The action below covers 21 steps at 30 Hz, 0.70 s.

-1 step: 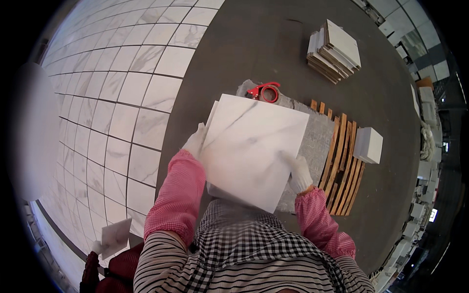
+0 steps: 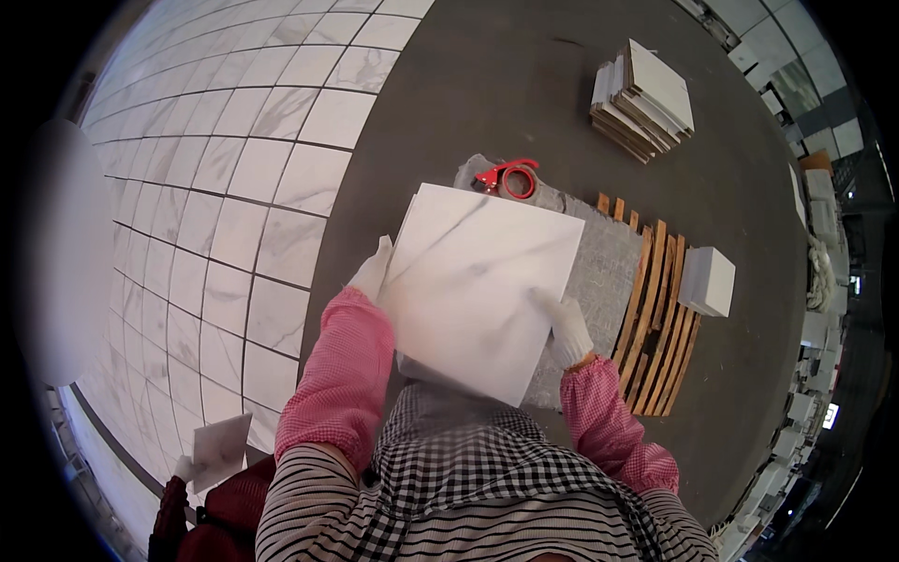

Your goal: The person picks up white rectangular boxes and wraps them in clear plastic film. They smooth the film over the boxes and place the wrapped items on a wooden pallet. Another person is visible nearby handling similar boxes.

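Observation:
A square white tile (image 2: 478, 281) with grey marble veins lies face up in front of me. Under it, edges of more white tiles (image 2: 408, 367) show at the near left, so it rests on or just above a stack. My left hand (image 2: 372, 272), in a white glove, grips the left side, its fingers partly behind the edge. Across from it my right hand (image 2: 566, 330), also gloved, holds the right edge with the thumb over the top face and the fingers hidden beneath. Beyond the tile's far edge lies a red tape dispenser (image 2: 507, 177) on a grey sheet (image 2: 599, 272).
Wooden slats (image 2: 655, 318) lie right of the sheet, with a white box-like stack (image 2: 709, 281) beside them. Flattened cartons (image 2: 646, 101) are piled far right. Marble-look tiles (image 2: 272, 169) cover the left floor in rows. At lower left another person's gloved hand (image 2: 185, 468) holds a tile (image 2: 221, 451).
The top tile has slid slightly to the left, and my right hand has moved left with it. My left hand has barely moved. The other person's tile has shifted a little.

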{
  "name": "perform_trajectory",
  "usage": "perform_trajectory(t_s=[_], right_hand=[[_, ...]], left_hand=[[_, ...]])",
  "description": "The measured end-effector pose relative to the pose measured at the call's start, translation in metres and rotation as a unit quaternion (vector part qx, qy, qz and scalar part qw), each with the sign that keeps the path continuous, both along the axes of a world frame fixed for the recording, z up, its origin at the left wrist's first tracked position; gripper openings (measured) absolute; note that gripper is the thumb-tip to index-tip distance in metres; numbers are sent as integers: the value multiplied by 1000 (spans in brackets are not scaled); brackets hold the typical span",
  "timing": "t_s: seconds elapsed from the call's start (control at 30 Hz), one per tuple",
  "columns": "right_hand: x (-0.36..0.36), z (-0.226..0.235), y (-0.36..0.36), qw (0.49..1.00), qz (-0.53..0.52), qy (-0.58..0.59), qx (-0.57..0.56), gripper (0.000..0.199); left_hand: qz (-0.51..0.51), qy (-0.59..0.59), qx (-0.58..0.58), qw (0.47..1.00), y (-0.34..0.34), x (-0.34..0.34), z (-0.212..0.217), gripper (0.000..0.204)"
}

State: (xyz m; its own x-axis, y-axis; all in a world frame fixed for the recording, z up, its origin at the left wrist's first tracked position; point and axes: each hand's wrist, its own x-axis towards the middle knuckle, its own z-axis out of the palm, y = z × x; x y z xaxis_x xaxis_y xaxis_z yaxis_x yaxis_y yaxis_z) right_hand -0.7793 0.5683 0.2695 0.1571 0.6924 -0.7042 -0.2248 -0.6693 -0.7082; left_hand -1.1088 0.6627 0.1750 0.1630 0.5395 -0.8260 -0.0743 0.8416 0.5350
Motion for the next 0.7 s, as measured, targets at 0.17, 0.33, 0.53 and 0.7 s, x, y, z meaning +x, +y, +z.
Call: perform_trajectory(t_s=[0.17, 0.33, 0.53, 0.7], right_hand=[[-9, -34, 18, 998, 45, 48, -22, 49], [5, -71, 18, 997, 53, 46, -41, 47], [37, -100, 24, 854, 384, -348, -40, 63], [47, -81, 24, 714, 485, -505, -22, 61]], left_hand=[[-78, 151, 22, 985, 15, -1, -52, 64], [-158, 228, 268, 923, -13, -3, -124, 51], [-183, 381, 188, 887, -15, 15, -114, 50], [-199, 392, 148, 886, -11, 28, -78, 54]])
